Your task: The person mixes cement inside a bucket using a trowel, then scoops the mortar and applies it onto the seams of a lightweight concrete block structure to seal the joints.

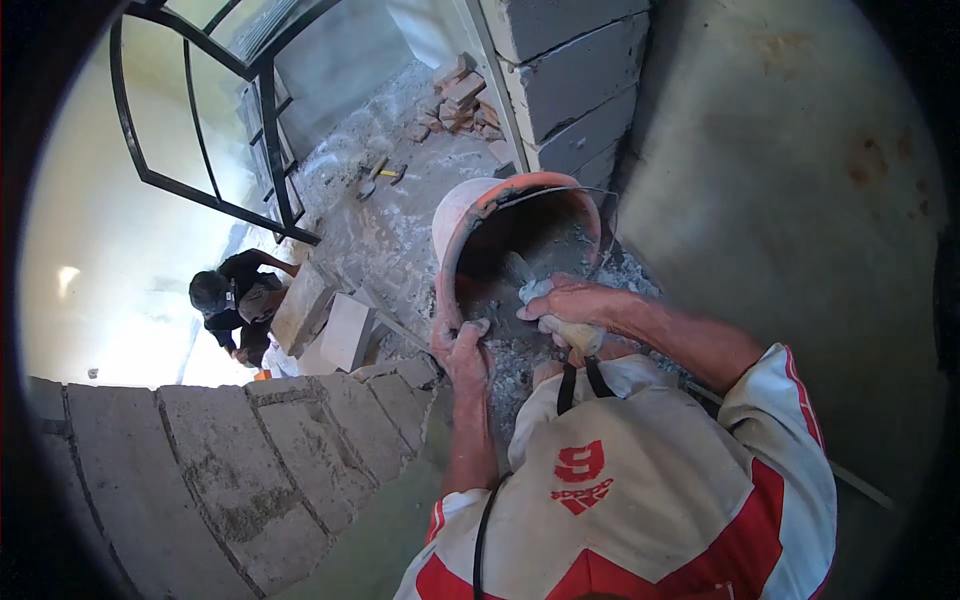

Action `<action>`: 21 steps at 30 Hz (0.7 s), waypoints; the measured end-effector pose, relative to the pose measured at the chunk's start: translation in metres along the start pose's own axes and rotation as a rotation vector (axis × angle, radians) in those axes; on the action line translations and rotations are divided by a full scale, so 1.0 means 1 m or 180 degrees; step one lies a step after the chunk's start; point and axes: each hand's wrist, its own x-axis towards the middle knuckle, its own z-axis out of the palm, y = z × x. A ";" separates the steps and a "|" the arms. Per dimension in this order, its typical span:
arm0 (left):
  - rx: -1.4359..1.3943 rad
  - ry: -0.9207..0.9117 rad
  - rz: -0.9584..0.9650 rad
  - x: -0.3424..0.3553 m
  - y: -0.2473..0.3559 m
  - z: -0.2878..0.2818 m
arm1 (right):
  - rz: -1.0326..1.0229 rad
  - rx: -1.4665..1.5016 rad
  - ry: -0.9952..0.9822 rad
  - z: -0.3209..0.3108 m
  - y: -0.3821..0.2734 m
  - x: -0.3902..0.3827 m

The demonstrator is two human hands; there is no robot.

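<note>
A mortar-smeared bucket with an orange rim lies tipped, its mouth facing me and a thin wire handle at its right side. Grey mortar coats the inside. My left hand is closed on the bucket's lower left rim. At the mouth, my right hand is closed around a small trowel, whose mortar-covered blade points into the bucket. Part of the trowel is hidden by the fingers and shadow. Both hands are dusted with mortar.
A block wall runs along the lower left, and a block pillar stands behind the bucket. Across the wall, a person crouches by loose blocks. Brick pieces, hand tools and a black metal frame are farther off.
</note>
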 end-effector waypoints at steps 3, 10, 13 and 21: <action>0.0017 0.0109 0.0025 -0.003 -0.003 -0.001 | -0.0013 0.0709 -0.0286 0.005 0.002 0.000; 0.0003 0.0156 -0.0288 -0.014 -0.003 -0.008 | 0.0012 0.1079 -0.0550 0.009 -0.003 -0.006; 0.0067 0.0125 -0.0477 -0.019 -0.003 -0.005 | -0.0133 0.1134 -0.0599 0.011 0.003 0.003; -0.0126 0.0355 -0.0617 -0.016 0.003 -0.003 | -0.0516 0.2364 -0.1600 -0.001 0.028 0.024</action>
